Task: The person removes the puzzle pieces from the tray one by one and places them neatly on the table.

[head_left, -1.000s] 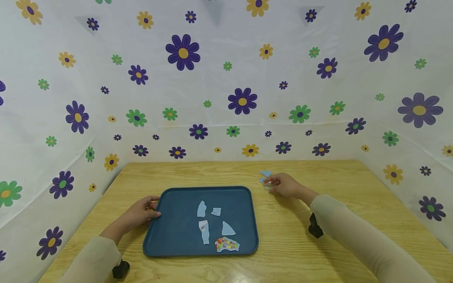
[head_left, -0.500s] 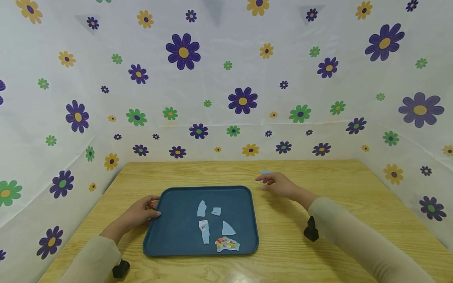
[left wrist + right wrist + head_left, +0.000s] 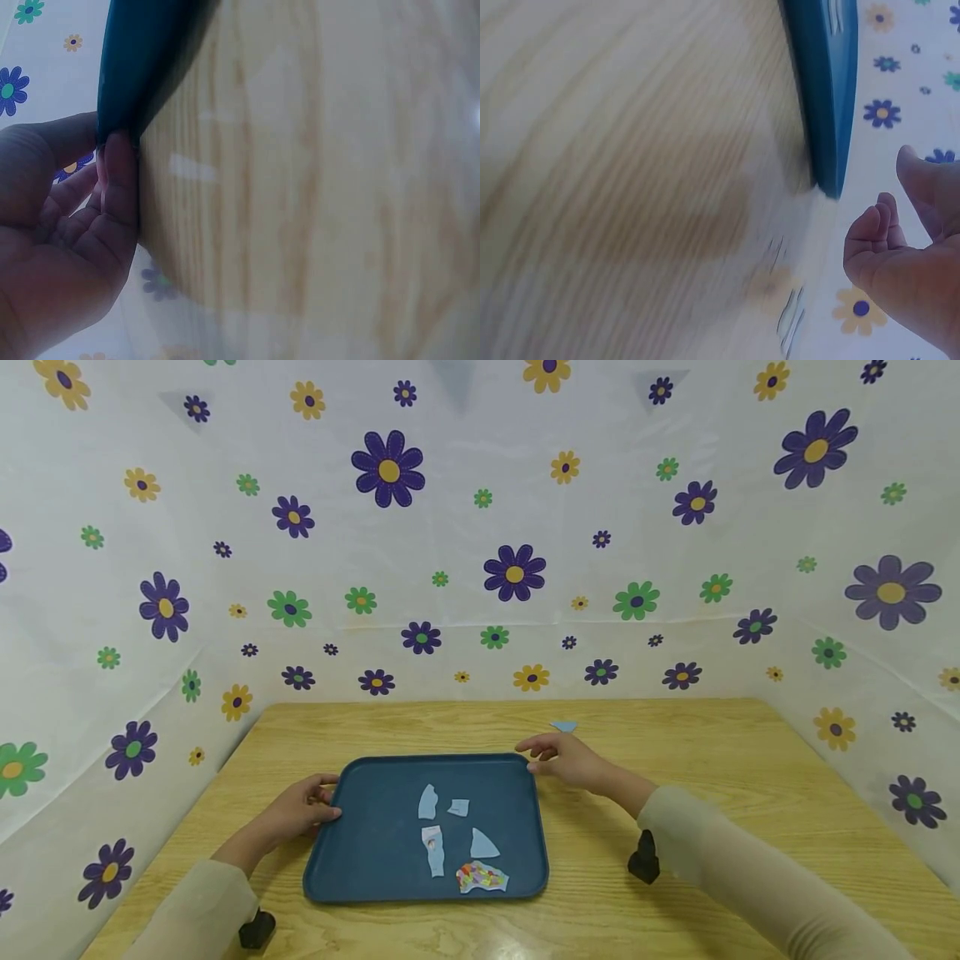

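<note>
My left hand (image 3: 303,807) grips the left rim of a dark blue tray (image 3: 360,860), thumb over the edge. In the left wrist view, its fingers (image 3: 120,176) bend against the tray's edge. My right hand (image 3: 573,762) is at the tray's far right corner, thumb and fingers apart, with nothing visible between them. The right wrist view has this hand (image 3: 907,255) beside the tray edge. On the tray lie several torn paper pieces: a multicoloured one (image 3: 482,878), a pale blue triangle (image 3: 483,845), a long strip (image 3: 432,860) and smaller pale blue bits (image 3: 427,803).
Behind the right hand, a small blue paper piece (image 3: 564,726) lies on the wooden table (image 3: 675,735). White flower-printed sheeting (image 3: 465,527) encloses the back and both sides. Each wrist carries a black camera mount (image 3: 643,857).
My right hand has moved left from the paper scraps to the tray's corner. Scraps seen near its fingers earlier are out of sight. The left hand and tray stay put.
</note>
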`<action>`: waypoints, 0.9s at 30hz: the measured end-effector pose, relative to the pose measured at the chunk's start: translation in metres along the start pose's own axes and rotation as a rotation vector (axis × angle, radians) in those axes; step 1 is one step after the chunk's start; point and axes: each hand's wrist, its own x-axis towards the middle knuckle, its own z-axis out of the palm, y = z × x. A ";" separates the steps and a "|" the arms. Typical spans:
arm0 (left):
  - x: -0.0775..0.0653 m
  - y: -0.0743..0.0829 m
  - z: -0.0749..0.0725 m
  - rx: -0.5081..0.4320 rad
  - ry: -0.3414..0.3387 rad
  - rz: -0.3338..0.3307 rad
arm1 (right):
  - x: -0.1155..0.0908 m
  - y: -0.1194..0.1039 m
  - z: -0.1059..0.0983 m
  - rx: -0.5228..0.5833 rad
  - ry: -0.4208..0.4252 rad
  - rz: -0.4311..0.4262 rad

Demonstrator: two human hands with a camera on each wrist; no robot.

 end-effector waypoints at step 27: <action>-0.001 0.003 0.000 0.001 0.000 -0.003 | 0.012 -0.029 0.065 -0.062 -0.160 -0.069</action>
